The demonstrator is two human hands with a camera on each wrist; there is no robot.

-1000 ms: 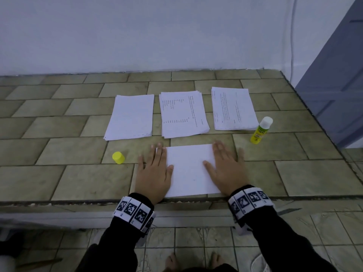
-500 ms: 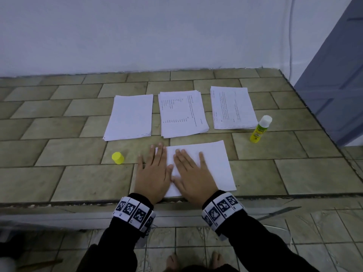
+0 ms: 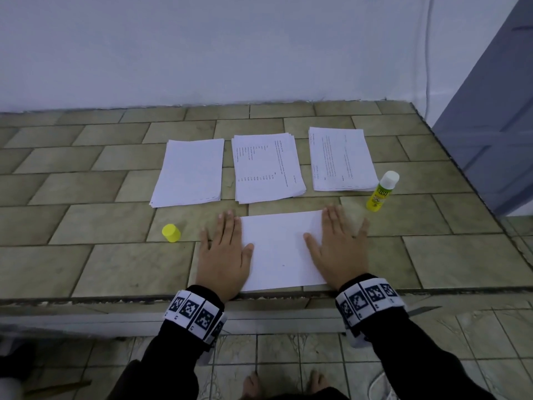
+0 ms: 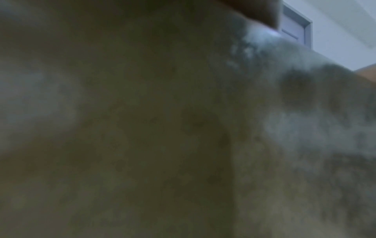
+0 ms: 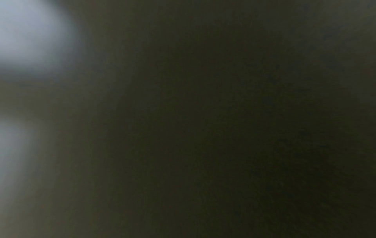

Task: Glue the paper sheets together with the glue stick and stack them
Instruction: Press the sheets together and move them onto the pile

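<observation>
Pressing the glued sheet flat on the tiled worktop.

Nearest, the left hand (image 3: 223, 256) and right hand (image 3: 340, 249) lay flat with fingers straight, each grip released, pressing the white sheet (image 3: 281, 252) at its 9 and 3 o'clock edges. Judged best: press evenly from centre outward so the corners bond square. At 10 o'clock lay the yellow cap (image 3: 171, 232); the glue stick (image 3: 381, 192) stood uncapped at 2 o'clock. Farthest, three paper stacks (image 3: 266, 167) waited at 12.

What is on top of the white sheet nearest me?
The left hand and right hand press flat on the near sheet; whatever lies beneath it is covered.
</observation>
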